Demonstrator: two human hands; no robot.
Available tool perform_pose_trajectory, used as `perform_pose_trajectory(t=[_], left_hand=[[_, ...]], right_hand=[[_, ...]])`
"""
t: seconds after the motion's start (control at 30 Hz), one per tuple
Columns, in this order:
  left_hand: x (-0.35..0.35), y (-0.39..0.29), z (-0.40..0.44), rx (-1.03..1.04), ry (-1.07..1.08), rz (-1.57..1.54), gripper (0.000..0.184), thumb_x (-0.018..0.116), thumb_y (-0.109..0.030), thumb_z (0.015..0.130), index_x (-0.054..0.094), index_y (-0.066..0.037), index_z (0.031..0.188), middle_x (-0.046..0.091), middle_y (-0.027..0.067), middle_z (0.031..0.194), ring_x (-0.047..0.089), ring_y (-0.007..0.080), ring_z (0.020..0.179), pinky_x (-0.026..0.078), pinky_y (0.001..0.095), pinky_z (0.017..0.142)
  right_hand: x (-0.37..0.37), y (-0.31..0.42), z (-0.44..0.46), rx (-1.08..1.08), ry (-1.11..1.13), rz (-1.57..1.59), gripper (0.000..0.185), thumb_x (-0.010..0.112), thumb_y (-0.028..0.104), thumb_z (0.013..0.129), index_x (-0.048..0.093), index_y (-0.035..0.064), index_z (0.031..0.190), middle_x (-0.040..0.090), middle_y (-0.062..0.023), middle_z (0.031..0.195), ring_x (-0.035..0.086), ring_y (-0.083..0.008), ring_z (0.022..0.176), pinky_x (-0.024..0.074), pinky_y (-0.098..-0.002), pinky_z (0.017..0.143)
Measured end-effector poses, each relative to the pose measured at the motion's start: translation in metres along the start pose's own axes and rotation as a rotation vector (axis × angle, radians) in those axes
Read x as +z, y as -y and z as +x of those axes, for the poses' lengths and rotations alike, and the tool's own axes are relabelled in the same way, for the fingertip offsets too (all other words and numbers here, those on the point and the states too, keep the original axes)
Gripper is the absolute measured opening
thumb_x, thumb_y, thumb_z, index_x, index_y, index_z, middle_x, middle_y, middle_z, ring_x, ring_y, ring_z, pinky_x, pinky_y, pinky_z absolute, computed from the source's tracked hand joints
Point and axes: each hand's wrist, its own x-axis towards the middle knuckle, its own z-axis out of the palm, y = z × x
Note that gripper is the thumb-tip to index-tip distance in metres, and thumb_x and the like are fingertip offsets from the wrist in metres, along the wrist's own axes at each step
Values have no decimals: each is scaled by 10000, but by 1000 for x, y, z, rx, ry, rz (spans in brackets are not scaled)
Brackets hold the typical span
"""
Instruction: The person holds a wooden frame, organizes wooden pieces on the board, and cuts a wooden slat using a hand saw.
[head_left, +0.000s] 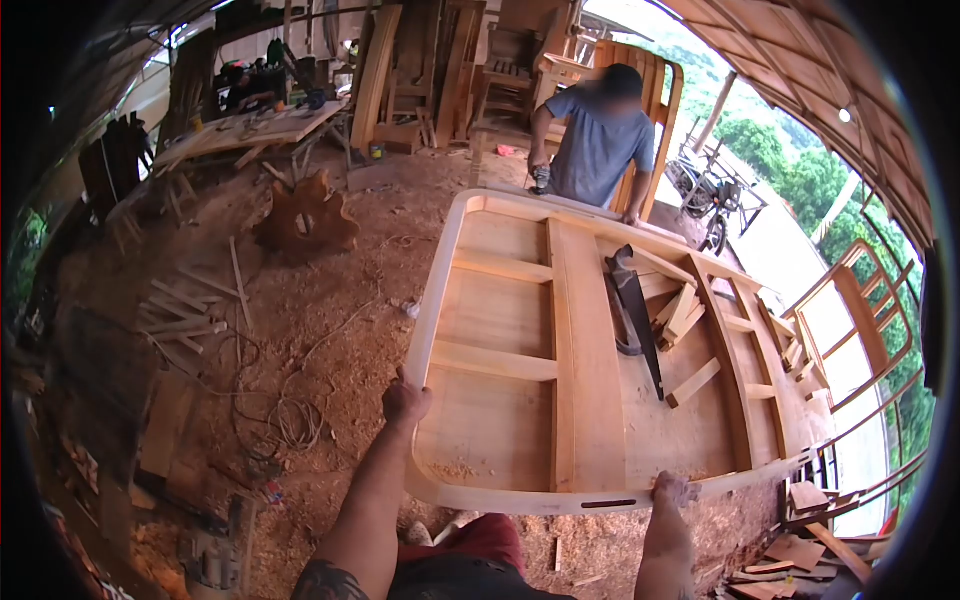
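A large wooden frame panel point(585, 390) with rounded corners and inner crosspieces lies flat in front of me, its surface dusted with shavings. My left hand point(407, 402) is closed round its left edge. My right hand point(674, 488) grips the near edge, right of a dark slot in the rim. On the panel rest a handsaw point(637, 315) with a dark blade and several loose wood offcuts point(682, 315). The undersides of both grips are hidden.
Across the panel stands a co-worker point(600, 145), one hand on a dark tool point(541, 178), the other at the far edge. Wood strips point(185, 310), a coiled cord point(290, 425) and a round wood slab point(305, 220) lie left. Scrap wood point(790, 555) sits at lower right.
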Motion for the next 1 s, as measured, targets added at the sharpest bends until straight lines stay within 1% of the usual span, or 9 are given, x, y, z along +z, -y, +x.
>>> perform_pose_trajectory(t=[0.13,0.23,0.33,0.53,0.63,0.73,0.83,0.93,1.0], left_hand=[[3,2,1,7,-12,-11,610,676,-306,851,440,-8,1328,698,300,1104,725,438,1006,593,506,891],[4,2,3,1,14,-3,611,676,-305,852,437,-8,1330,694,305,1108,724,440,1008,592,507,892],[6,4,4,10,-1,-14,600,678,-308,852,439,-10,1314,693,305,1113,725,439,1006,593,506,889],[3,2,1,15,7,-4,616,682,-316,850,434,-5,1320,692,301,1106,725,436,999,597,508,874],[7,4,5,11,-1,6,625,680,-322,850,431,-1,1325,692,301,1099,725,434,999,599,510,865],[14,7,6,50,-80,29,600,676,-324,847,442,1,1294,695,299,1087,728,434,979,601,510,856],[15,10,8,51,-25,-5,590,670,-317,845,452,11,1283,698,301,1067,727,434,966,599,513,855],[7,2,5,12,-5,16,588,662,-303,842,457,26,1284,700,307,1059,723,439,980,596,519,856],[5,-1,2,18,-28,21,582,657,-295,840,458,31,1279,700,313,1062,719,445,997,591,520,870]], right_hand=[[-7,0,-1,-26,49,-8,594,584,338,862,589,44,1379,326,-203,1563,340,-441,1447,445,-540,1102],[8,-2,6,0,-21,-4,615,592,343,858,573,48,1398,303,-211,1591,300,-459,1475,439,-558,1106],[15,-4,16,10,6,7,619,596,340,857,567,58,1407,281,-212,1611,285,-466,1483,435,-567,1108],[5,-1,4,12,6,-5,615,588,345,862,567,68,1410,285,-199,1612,304,-456,1472,435,-562,1110],[2,0,4,10,17,-5,597,578,339,865,589,51,1388,302,-183,1610,336,-434,1458,448,-531,1108],[-6,0,7,-42,87,-33,568,563,333,870,640,33,1346,391,-187,1567,376,-395,1441,454,-501,1108],[10,-4,18,-36,90,-54,546,550,331,881,680,13,1306,467,-188,1528,398,-368,1427,440,-485,1124],[5,0,1,16,-79,2,535,537,331,895,692,13,1297,498,-173,1523,413,-365,1421,433,-491,1129],[-17,1,-5,-79,56,-91,532,538,322,898,685,14,1305,463,-176,1556,406,-378,1427,428,-488,1135]])
